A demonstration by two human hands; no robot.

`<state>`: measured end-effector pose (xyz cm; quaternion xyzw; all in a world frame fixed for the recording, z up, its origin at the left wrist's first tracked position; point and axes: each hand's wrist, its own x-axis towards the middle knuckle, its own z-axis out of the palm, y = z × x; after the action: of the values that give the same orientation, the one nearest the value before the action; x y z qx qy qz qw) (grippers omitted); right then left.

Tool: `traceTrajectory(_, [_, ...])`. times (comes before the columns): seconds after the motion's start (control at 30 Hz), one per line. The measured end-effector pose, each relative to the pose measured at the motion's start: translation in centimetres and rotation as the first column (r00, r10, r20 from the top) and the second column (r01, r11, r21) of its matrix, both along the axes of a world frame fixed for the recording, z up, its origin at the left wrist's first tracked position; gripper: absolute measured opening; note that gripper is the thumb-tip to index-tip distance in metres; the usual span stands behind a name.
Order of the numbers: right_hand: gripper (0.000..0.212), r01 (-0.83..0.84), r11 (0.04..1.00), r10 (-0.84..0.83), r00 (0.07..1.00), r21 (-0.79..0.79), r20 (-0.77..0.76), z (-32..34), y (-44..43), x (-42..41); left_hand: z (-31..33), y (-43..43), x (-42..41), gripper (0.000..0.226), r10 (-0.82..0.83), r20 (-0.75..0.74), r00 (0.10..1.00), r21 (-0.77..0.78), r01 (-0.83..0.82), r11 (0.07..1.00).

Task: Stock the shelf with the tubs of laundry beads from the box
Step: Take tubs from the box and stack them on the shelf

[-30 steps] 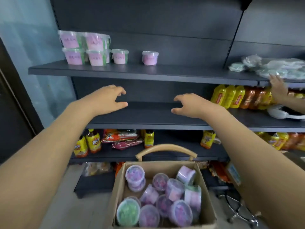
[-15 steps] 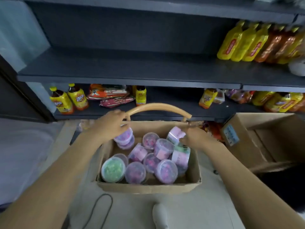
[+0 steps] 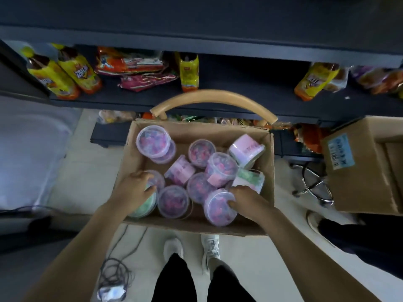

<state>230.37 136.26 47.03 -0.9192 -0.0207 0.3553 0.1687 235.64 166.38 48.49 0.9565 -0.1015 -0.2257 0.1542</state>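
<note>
Small shop interior, seen from above, close to the shelves. Dark metal shelving is set in tiers and stocked w/ retail goods: yellow-labelled drink bottles stood side by side, bright snack packets laid flat, more pkts on the lowest tier. An open cardboard box of matching lidded tubs is seen in front of the shelves, and a 2nd carton w/ a blue printed label at right.
</note>
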Motion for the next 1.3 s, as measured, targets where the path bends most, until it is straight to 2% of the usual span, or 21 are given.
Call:
traceTrajectory(0.1, [0.05, -0.001, 1.0, 0.002, 0.999, 0.031, -0.04, -1.7, 0.9, 0.6, -2.0, 1.4, 0.8, 0.039, 0.039, -0.032, 0.999, 0.028, -0.038, 0.999])
traceTrajectory(0.23, [0.053, 0.043, 0.999, -0.042, 0.996, 0.013, -0.077, -3.8, 1.7, 1.5, -5.2, 3.2, 2.4, 0.051, 0.021, -0.082, 0.996, 0.057, -0.016, 0.998])
traceTrajectory(0.4, [0.057, 0.062, 0.998, -0.064, 0.992, -0.02, -0.108, -6.1, 2.8, 2.2, -8.1, 4.4, 3.9, 0.064, -0.074, -0.3, 0.951, 0.19, 0.135, 0.972])
traceTrajectory(0.53, [0.06, 0.077, 0.997, -0.079, 0.99, -0.017, -0.118, -6.7, 2.9, 2.4, -8.9, 5.6, 5.2, 0.069, -0.073, -0.387, 0.919, 0.196, 0.159, 0.968])
traceTrajectory(0.77, [0.064, 0.111, 0.993, -0.107, 0.986, 0.031, -0.129, -7.0, 2.6, 3.4, -9.3, 6.3, 6.1, 0.04, -0.088, -0.437, 0.895, 0.009, 0.102, 0.995])
traceTrajectory(0.9, [0.063, 0.077, 0.995, -0.066, 0.986, 0.065, -0.154, -7.2, 2.3, 3.9, -9.0, 6.5, 6.6, 0.03, -0.107, -0.448, 0.888, -0.026, 0.107, 0.994])
traceTrajectory(1.1, [0.058, 0.026, 0.991, -0.003, 0.986, 0.135, -0.167, -7.5, 1.9, 4.3, -7.3, 6.3, 6.3, 0.028, 0.088, -0.377, 0.922, -0.14, -0.151, 0.979])
traceTrajectory(1.3, [0.045, -0.009, 0.989, 0.035, 0.984, 0.146, -0.173, -8.9, 2.6, 4.2, -7.1, 4.6, 4.6, 0.033, 0.267, -0.292, 0.919, -0.14, -0.317, 0.938])
